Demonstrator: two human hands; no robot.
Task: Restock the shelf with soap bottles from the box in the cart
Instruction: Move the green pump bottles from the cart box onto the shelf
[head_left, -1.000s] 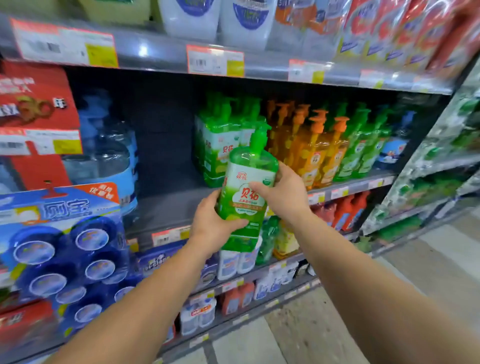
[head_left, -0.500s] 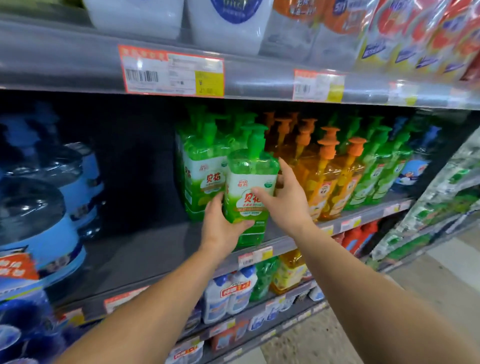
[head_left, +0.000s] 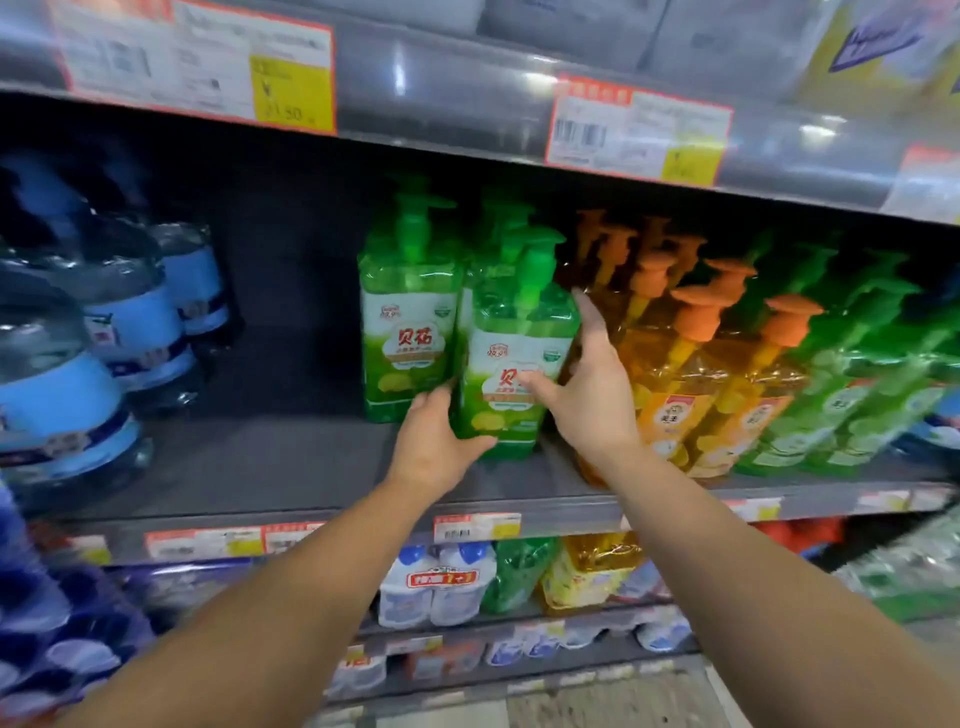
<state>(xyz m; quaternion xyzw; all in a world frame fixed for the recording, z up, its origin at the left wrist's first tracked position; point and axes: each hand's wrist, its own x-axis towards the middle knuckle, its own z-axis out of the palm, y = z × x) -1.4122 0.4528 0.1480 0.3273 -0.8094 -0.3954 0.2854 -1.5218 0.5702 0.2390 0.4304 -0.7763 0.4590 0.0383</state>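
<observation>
While the green soap bottle (head_left: 511, 374) stands upright on the shelf (head_left: 270, 467), pump uppermost, both hands sit at its sides. Left hand (head_left: 434, 441) curls round the lower left corner; right hand (head_left: 584, 395) lies flat-fingered against the right face, thumb across the label. Bottle stands ahead of both wrists, just right of the green bottles (head_left: 410, 322) and touching the orange bottles (head_left: 675, 374). Judgement: next push runs straight back into the row, left hand nearer the base

One head-worn camera faces forward and slightly down, close to the grey metal shop shelf (head_left: 270, 467), looking along both outstretched forearms.
</observation>
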